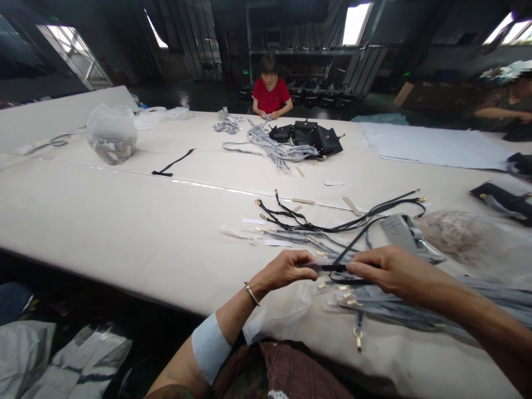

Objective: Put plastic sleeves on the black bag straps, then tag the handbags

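Just above the table's near edge, my left hand [287, 270] pinches one end of a black strap [336, 267], where a bit of clear plastic seems to show. My right hand [380, 267] grips the same strap a short way to the right, its fingertips partly hidden. A length of the strap rises from between the hands toward a grey tape dispenser [405, 235]. Beyond them lie several black straps [332, 226] with gold clasps. Grey wrapped straps [399, 310] with gold hooks lie below my right forearm.
Black bags [318, 137] and a heap of grey straps [270, 141] lie across the table, before a person in a red shirt [272, 95]. A filled plastic bag [111, 136] stands left. Another clear bag [461, 235] sits right. White sheets [432, 145] lie farther back.
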Action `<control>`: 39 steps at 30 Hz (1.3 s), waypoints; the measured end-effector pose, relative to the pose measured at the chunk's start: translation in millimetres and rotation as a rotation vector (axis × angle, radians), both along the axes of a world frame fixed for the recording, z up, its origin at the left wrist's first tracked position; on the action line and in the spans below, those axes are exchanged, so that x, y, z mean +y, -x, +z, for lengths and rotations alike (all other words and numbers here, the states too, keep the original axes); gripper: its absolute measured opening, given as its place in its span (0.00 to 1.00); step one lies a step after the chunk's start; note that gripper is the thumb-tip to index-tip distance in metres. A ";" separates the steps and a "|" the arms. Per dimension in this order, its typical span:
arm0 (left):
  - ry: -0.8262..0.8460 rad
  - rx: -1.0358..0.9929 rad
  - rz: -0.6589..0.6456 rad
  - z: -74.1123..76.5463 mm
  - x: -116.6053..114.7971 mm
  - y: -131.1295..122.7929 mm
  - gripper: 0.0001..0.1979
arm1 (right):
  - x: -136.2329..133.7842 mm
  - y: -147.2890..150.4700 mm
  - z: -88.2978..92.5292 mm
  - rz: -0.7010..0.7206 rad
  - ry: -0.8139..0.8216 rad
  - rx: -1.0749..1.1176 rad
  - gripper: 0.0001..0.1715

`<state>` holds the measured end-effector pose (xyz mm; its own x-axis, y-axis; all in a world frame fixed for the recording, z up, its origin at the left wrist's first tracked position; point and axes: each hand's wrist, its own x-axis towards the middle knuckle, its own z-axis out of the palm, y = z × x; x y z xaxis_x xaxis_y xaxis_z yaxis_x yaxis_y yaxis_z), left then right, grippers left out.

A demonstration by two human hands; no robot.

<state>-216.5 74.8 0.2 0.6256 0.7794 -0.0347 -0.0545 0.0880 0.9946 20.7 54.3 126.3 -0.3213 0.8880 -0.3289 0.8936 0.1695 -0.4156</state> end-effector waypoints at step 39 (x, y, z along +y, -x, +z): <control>-1.045 0.339 0.081 -37.0 0.2 -11.2 0.13 | -30.2 -13.4 -92.0 -0.293 0.634 0.768 0.25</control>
